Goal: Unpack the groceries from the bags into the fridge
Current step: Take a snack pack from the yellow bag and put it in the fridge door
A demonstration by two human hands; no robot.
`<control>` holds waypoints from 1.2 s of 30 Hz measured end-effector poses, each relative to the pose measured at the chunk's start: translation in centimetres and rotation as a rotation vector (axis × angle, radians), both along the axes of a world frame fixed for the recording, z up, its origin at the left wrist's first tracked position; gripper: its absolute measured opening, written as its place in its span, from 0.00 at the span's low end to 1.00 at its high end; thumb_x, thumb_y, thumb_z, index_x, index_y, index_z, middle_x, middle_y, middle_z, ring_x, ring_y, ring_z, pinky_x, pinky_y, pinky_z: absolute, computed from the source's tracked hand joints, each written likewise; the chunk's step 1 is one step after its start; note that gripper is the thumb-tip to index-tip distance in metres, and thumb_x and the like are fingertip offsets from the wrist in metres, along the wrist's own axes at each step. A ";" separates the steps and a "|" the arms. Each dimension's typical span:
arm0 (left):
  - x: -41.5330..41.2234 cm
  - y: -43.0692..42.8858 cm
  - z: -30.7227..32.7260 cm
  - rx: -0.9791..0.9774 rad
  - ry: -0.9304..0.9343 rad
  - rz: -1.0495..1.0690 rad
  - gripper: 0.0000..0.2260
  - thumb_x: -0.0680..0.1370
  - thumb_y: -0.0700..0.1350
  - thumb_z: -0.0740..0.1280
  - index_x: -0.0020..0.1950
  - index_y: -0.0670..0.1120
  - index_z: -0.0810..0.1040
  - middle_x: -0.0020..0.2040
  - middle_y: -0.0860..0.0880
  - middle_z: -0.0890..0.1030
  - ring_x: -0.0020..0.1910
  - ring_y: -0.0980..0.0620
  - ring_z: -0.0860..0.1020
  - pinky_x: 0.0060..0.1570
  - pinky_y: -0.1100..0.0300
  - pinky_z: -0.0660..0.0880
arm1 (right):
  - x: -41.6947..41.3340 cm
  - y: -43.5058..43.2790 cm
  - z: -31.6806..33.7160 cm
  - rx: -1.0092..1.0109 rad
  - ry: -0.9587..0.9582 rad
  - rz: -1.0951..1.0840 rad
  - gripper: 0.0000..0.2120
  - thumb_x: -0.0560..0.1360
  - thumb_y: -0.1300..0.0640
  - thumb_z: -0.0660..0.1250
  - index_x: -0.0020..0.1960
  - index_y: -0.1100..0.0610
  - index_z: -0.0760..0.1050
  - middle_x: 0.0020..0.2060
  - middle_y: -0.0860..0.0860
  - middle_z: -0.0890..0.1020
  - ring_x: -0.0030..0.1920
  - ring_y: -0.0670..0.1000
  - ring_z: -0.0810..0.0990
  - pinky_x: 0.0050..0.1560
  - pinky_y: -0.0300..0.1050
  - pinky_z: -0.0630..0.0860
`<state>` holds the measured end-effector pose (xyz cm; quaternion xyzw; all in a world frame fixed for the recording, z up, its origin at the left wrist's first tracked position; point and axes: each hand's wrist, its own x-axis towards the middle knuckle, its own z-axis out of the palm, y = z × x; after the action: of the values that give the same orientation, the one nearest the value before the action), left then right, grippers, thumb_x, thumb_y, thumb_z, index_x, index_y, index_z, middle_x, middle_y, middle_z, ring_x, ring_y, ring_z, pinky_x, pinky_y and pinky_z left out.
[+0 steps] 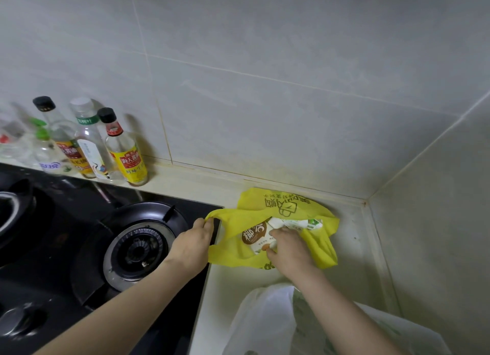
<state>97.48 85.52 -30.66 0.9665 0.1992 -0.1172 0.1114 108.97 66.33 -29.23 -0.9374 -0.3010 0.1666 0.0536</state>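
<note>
A yellow shopping bag (315,222) lies on the pale countertop (233,288) in the corner by the tiled wall. My left hand (192,244) grips its left handle and holds the mouth open. Inside the mouth shows a white carton with a brown round label (254,235), and behind it a white and green packet (305,224). My right hand (289,251) reaches into the bag, its fingers curled round the near end of the carton. A white translucent plastic bag (267,325) sits on the counter below my right forearm. No fridge is in view.
A black gas hob (66,248) with a round burner (138,250) fills the left side, right beside the yellow bag. Several sauce and oil bottles (127,153) stand against the wall behind the hob. Tiled walls close off the back and right.
</note>
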 end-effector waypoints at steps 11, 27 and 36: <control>0.4 0.1 -1.7 -0.086 -0.011 0.008 0.31 0.74 0.35 0.59 0.76 0.42 0.53 0.62 0.45 0.67 0.49 0.41 0.78 0.48 0.47 0.77 | 0.5 2.2 -4.0 -0.181 0.123 -0.115 0.38 0.71 0.45 0.71 0.74 0.56 0.57 0.72 0.55 0.61 0.62 0.55 0.76 0.51 0.47 0.77; -0.4 -1.8 0.5 -0.118 -0.040 0.012 0.31 0.72 0.33 0.59 0.74 0.44 0.57 0.58 0.45 0.68 0.48 0.39 0.78 0.44 0.48 0.76 | -1.8 -2.3 -2.4 0.397 0.206 -0.389 0.20 0.65 0.53 0.74 0.56 0.49 0.76 0.48 0.47 0.82 0.47 0.51 0.80 0.44 0.44 0.76; -1.7 -4.2 4.9 -0.127 -0.155 0.051 0.23 0.73 0.38 0.62 0.68 0.44 0.66 0.61 0.45 0.67 0.49 0.39 0.77 0.47 0.51 0.75 | -4.1 -6.4 2.3 0.584 0.183 -0.462 0.23 0.63 0.53 0.71 0.59 0.49 0.76 0.50 0.46 0.82 0.47 0.48 0.80 0.46 0.43 0.76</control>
<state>95.79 81.36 -25.72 0.9583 0.2068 -0.0514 0.1905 104.85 59.94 -26.96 -0.9070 -0.1103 0.1405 0.3814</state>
